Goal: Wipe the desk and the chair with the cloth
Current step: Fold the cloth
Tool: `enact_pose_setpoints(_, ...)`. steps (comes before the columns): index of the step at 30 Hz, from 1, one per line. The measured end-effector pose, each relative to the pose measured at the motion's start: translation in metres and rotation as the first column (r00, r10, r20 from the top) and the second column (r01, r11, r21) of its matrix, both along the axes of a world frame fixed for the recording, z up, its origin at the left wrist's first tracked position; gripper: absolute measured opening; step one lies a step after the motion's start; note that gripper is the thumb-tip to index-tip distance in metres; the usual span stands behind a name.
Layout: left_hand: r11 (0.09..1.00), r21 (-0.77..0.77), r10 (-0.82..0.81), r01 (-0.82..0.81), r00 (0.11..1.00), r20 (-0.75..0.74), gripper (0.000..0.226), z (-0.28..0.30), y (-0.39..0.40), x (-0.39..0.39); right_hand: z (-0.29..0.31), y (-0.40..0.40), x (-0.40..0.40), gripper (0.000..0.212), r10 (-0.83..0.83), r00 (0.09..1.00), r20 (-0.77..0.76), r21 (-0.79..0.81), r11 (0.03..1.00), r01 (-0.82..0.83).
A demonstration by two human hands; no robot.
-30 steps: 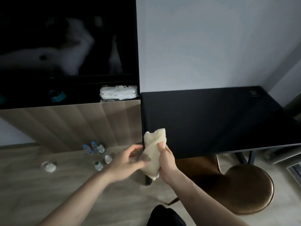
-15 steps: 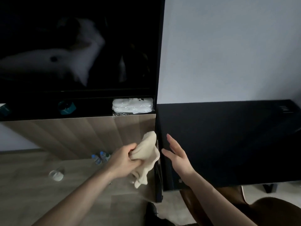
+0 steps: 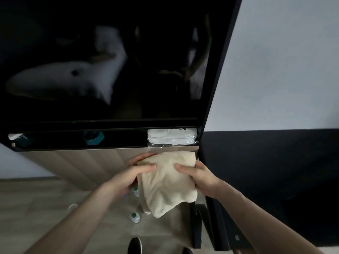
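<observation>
The left hand [image 3: 126, 177] grips the cream cloth [image 3: 167, 182] at its left edge, thumb on top and fingers curled behind; the right hand [image 3: 199, 178] pinches its right edge. The cloth hangs between them, long axis downward, off the dark worktop [image 3: 271, 173], which lies just rightward, nearer the right hand.

- The black desk [image 3: 275, 171] runs off the right edge.
- The cloth [image 3: 167, 182] hides the left hand's [image 3: 126, 178] fingers and part of the floor bottles [image 3: 135, 217].
- The shelf's teal object [image 3: 93, 138] is too dark to identify.
</observation>
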State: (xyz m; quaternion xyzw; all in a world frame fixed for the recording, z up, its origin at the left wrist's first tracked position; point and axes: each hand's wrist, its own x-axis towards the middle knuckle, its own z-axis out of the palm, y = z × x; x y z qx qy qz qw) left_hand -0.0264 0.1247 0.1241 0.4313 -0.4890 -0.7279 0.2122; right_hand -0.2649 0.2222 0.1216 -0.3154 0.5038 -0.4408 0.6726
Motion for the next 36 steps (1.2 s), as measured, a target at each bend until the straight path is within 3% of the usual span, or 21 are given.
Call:
enact_pose_setpoints(2, 0.995, 0.095, 0.007, -0.003, 0.999, -0.036, 0.064, -0.021, -0.011, 0.017, -0.009, -0.012, 0.023, 0.040, -0.155, 0.986, 0.054, 0.075, 0.986, 0.151)
enact_pose_setpoints(5, 0.987, 0.055, -0.154, 0.149, 0.984, 0.091, 0.087, -0.048, -0.023, 0.046, -0.024, -0.034, 0.057, 0.039, -0.350, 0.935, 0.060, 0.183, 0.924, 0.335)
enact_pose_setpoints(7, 0.993, 0.016, -0.115, 0.114, 0.982, 0.151, 0.077, -0.065, -0.035, 0.060, -0.035, -0.049, 0.073, 0.038, -0.410, 0.911, 0.052, 0.224, 0.893, 0.389)
enact_pose_setpoints(11, 0.993, -0.014, 0.122, -0.121, 0.987, 0.104, 0.061, -0.078, -0.069, 0.076, -0.058, -0.066, 0.089, 0.056, -0.378, 0.926, 0.024, 0.093, 0.923, 0.374)
enact_pose_setpoints(13, 0.989, 0.017, 0.141, -0.144, 0.986, 0.091, 0.067, -0.082, -0.079, 0.085, -0.071, -0.065, 0.102, 0.069, -0.371, 0.926, -0.068, 0.049, 0.926, 0.374)
enact_pose_setpoints(16, 0.996, -0.035, 0.083, -0.080, 0.992, 0.097, 0.092, -0.099, -0.093, 0.104, -0.086, -0.066, 0.117, 0.109, -0.361, 0.895, -0.262, 0.075, 0.917, 0.392)
enact_pose_setpoints(18, 0.989, -0.142, -0.012, 0.035, 0.986, 0.164, 0.103, -0.103, -0.105, 0.117, -0.092, -0.076, 0.122, 0.101, -0.308, 0.861, -0.405, 0.050, 0.933, 0.357)
enact_pose_setpoints(20, 0.970, -0.210, -0.070, 0.124, 0.967, 0.245, 0.101, -0.105, -0.117, 0.124, -0.101, -0.093, 0.123, 0.095, -0.268, 0.823, -0.500, 0.030, 0.945, 0.326)
enact_pose_setpoints(25, 0.926, -0.349, 0.029, 0.144, 0.895, 0.445, 0.086, -0.118, -0.154, 0.128, -0.111, -0.150, 0.128, 0.087, -0.187, 0.687, -0.702, 0.007, 0.963, 0.269)
enact_pose_setpoints(30, 0.915, -0.393, 0.126, 0.095, 0.856, 0.501, 0.081, -0.136, -0.203, 0.116, -0.116, -0.214, 0.134, 0.070, -0.192, 0.651, -0.735, 0.031, 0.949, 0.315)
enact_pose_setpoints(36, 0.932, -0.349, 0.265, -0.097, 0.839, 0.475, 0.065, -0.164, -0.268, 0.102, -0.142, -0.285, 0.130, 0.064, -0.278, 0.663, -0.696, 0.009, 0.919, 0.395)
